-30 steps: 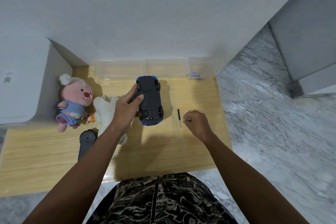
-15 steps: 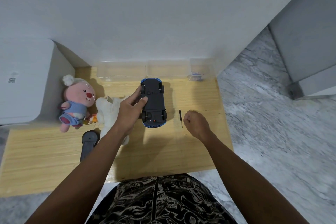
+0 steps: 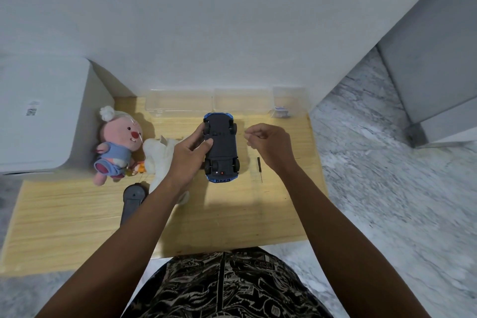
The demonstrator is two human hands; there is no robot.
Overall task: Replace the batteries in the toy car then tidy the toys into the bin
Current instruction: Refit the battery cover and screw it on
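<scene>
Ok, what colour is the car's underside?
Dark grey to black, with blue bodywork showing at both ends of the car; the head view shows it.

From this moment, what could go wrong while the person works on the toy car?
1. The right hand seems to pinch something tiny, perhaps a screw; it could drop and roll off the wooden table.
2. The upside-down toy car is steadied only by the left hand; it may slip.
3. The small screwdriver lies loose near the table's right side and could be knocked off.
</scene>
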